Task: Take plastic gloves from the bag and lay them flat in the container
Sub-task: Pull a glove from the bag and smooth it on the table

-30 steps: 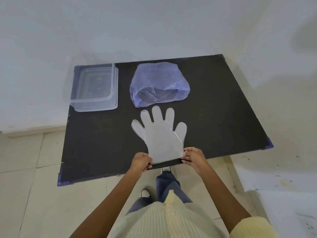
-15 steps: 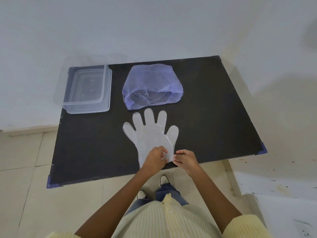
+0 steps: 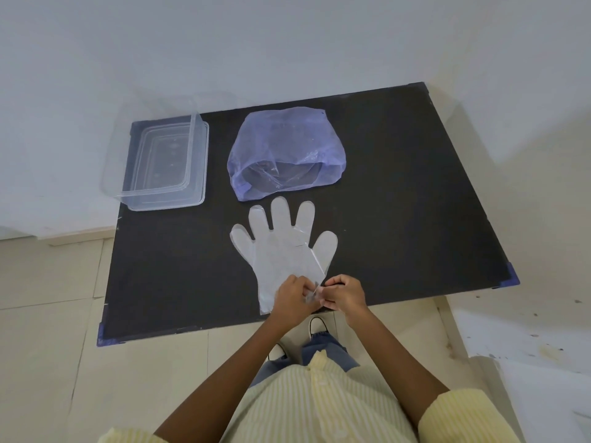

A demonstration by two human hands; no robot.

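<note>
- Both hands have drawn together since a second ago, when they held the two corners of the cuff apart; now the left hand [image 3: 291, 298] and the right hand [image 3: 343, 294] meet at the right corner of the cuff.
- Fingers [image 3: 308, 290] of both hands are pinched together on a small crumple of thin film at the cuff of the clear plastic glove [image 3: 283, 247], knuckles almost touching.
- That glove lies flat on the matt black rectangular table [image 3: 399, 203], its five rounded fingers spread and pointing away from the person, its surface slightly milky with a few fine creases.
- Just beyond the glove's fingertips sits the translucent blue-violet plastic bag [image 3: 284, 139], soft and wrinkled, domed at the back, its mouth gaping toward the glove with glossy clear film showing inside.
- To the left of the bag, near the table's far left corner, stands the clear rigid rectangular plastic container [image 3: 166, 161], with rounded corners and a stepped base; nothing lies in it that I can make out.
- Pale yellow striped sleeves [image 3: 460, 414] are pushed up the forearms.
</note>
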